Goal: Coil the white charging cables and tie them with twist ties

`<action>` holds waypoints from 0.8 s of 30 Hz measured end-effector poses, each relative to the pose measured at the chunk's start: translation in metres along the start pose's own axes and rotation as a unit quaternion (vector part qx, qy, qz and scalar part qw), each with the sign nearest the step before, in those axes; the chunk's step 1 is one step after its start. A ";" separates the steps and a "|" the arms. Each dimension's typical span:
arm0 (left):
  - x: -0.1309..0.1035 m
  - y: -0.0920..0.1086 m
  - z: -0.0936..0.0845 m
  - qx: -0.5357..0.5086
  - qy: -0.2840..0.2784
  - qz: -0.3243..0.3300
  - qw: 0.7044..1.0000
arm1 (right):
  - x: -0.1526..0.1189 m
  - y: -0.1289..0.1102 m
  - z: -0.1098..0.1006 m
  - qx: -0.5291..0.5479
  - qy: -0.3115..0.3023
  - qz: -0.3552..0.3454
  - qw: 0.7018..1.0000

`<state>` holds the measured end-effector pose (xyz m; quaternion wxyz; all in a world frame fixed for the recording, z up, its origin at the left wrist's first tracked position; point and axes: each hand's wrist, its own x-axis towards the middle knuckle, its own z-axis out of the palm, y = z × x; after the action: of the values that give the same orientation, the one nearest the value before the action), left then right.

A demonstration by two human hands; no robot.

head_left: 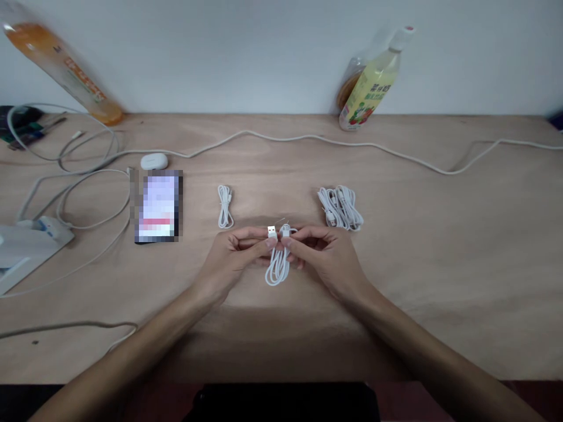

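One cable (278, 271) sits between left hand (227, 255) and right hand (336, 255), apparently midair.

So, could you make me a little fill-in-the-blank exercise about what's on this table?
1. The left hand and right hand hold a coiled cable whose colour is ____.
2. In the picture, the phone lies to the ____ of that cable.
3. The bottle at the far left contains ____ liquid.

Missing words: white; left; orange.

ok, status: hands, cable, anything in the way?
Left hand, right hand: both on white cable. Cable coiled, USB plug pointing away. Nearby, not blocking: cable pile beyond right hand, single bundle beyond left.
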<state>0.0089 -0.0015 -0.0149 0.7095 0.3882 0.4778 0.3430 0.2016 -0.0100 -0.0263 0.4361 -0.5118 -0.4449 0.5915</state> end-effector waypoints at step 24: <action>0.000 0.000 -0.001 -0.014 -0.006 0.005 1.000 | 0.000 0.003 0.000 -0.011 0.002 -0.007 1.000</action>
<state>0.0080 -0.0016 -0.0151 0.7159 0.3833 0.4664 0.3507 0.2019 -0.0103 -0.0291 0.4352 -0.5149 -0.4540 0.5826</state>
